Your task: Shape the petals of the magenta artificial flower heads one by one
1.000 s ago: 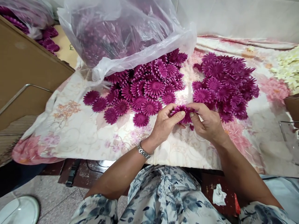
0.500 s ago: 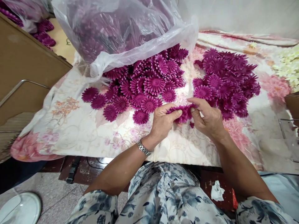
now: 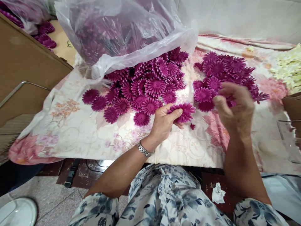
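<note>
My left hand point(image 3: 164, 121) pinches a small stack of purple plastic flowers point(image 3: 184, 112) just above the floral cloth point(image 3: 77, 131). My right hand point(image 3: 235, 108) is raised off to the right, over the near edge of the right pile of purple flowers point(image 3: 225, 70). It is blurred by motion with its fingers curled, and I cannot make out whether it holds a flower. A larger heap of the same flowers point(image 3: 150, 84) spills from a clear plastic bag point(image 3: 122, 34) to the left. One tiny purple piece point(image 3: 192, 126) lies on the cloth below the held stack.
A brown cardboard box point(image 3: 25, 69) with a metal handle stands at the left. Cream-coloured flowers point(image 3: 288, 67) lie at the far right, above a clear container point(image 3: 290, 141). Another bag of purple flowers point(image 3: 35, 18) sits at the top left. A white plate point(image 3: 18, 212) is on the floor.
My right hand has let go of the flower stack and swung up and to the right towards the right pile. My left hand keeps hold of the stack in the same place.
</note>
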Demonstrator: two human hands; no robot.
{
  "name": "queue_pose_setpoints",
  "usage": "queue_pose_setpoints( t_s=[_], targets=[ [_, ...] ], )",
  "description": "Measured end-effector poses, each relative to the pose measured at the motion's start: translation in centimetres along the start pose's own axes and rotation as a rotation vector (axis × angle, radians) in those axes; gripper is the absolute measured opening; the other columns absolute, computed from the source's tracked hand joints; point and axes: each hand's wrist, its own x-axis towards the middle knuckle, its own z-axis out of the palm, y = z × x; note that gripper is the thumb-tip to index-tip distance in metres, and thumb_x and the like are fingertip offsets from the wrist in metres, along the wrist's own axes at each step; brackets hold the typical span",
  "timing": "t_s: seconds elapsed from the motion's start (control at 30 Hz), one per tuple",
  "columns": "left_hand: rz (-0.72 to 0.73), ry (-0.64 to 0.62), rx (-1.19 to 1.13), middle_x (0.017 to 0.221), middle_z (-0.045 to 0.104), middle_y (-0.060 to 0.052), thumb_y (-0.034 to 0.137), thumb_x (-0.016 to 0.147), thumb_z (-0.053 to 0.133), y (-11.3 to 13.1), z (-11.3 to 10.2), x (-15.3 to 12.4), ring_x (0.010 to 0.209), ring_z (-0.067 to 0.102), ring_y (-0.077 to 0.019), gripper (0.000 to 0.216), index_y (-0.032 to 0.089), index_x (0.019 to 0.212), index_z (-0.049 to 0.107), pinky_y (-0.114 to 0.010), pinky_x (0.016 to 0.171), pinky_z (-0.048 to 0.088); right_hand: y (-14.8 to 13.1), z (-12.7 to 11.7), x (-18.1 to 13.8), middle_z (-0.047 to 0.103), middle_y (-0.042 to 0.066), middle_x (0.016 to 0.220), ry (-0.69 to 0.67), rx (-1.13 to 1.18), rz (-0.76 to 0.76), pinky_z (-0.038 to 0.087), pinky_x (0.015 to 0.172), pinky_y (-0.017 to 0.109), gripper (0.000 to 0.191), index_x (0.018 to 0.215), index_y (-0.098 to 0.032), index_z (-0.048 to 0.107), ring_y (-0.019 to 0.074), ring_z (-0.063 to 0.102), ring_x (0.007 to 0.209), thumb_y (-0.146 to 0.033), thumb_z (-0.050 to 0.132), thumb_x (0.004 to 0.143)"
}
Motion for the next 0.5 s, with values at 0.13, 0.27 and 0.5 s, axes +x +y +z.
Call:
queue_pose_setpoints(
  t_s=[0.13, 0.27, 0.5],
  targets=[
    [-0.008, -0.030, 0.028, 0.057, 0.060, 0.003, 0.029, 0.063, 0.072, -0.1, 0.1, -0.1, 0.042, 0.055, -0.0090, 0.021, 0.014, 0.072, 0.061, -0.023, 0.039, 0.051, -3.3, 2.4, -1.6, 0.063, -0.001, 0.067, -0.462, 0.410, 0.003, 0.045, 0.055, 0.023, 0.022, 0.085, -0.019, 0.065, 0.0110, 0.057, 0.058, -0.040, 0.062, 0.079],
    [-0.007, -0.051, 0.028, 0.052, 0.059, 0.003, 0.029, 0.063, 0.072, -0.2, 0.1, -0.1, 0.038, 0.053, -0.0092, 0.020, 0.014, 0.068, 0.059, -0.023, 0.037, 0.048, -3.4, 3.1, -2.1, 0.066, -0.001, 0.064, -0.426, 0.370, 0.000, 0.045, 0.056, 0.023, 0.019, 0.080, -0.019, 0.069, 0.0117, 0.060, 0.058, -0.034, 0.058, 0.083],
    [-0.028, -0.037, -0.026, 0.055, 0.058, 0.003, 0.026, 0.062, 0.072, 0.1, -0.1, 0.0, 0.042, 0.054, -0.0089, 0.020, 0.013, 0.070, 0.059, -0.023, 0.038, 0.050, -0.2, 0.5, -0.3, 0.072, 0.006, 0.083, -0.030, 0.050, 0.058, 0.052, 0.062, 0.028, 0.024, 0.098, -0.019, 0.070, 0.0145, 0.064, 0.065, -0.028, 0.052, 0.085]
  ],
)
